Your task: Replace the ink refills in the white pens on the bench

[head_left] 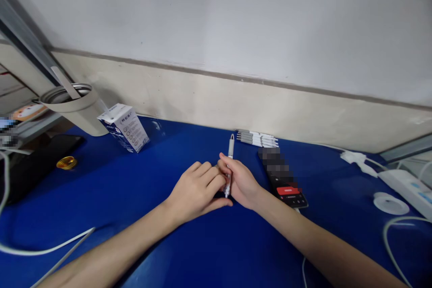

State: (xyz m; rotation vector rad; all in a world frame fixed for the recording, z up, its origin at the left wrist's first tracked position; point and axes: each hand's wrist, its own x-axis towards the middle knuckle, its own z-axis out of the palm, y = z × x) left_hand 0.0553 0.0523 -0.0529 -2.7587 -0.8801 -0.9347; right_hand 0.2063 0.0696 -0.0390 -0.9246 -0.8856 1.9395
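A white and grey pen (229,166) stands nearly upright between my hands, its grey clip end pointing away from me. My right hand (240,181) wraps around its middle, partly hiding the barrel. My left hand (196,192) comes in from the left, with curled fingers and thumb at the pen's lower part. The lower tip is mostly hidden by my fingers. Both hands are just above the blue tabletop (189,243). A bundle of similar white pens (257,139) lies beyond my hands against the wall.
A smartphone (283,180) with a partly obscured screen lies to the right of my right hand. A white box (124,128), a large cup (72,108) and a gold tape roll (66,162) stand at left. A power strip (408,191) and white cables (391,238) lie at right.
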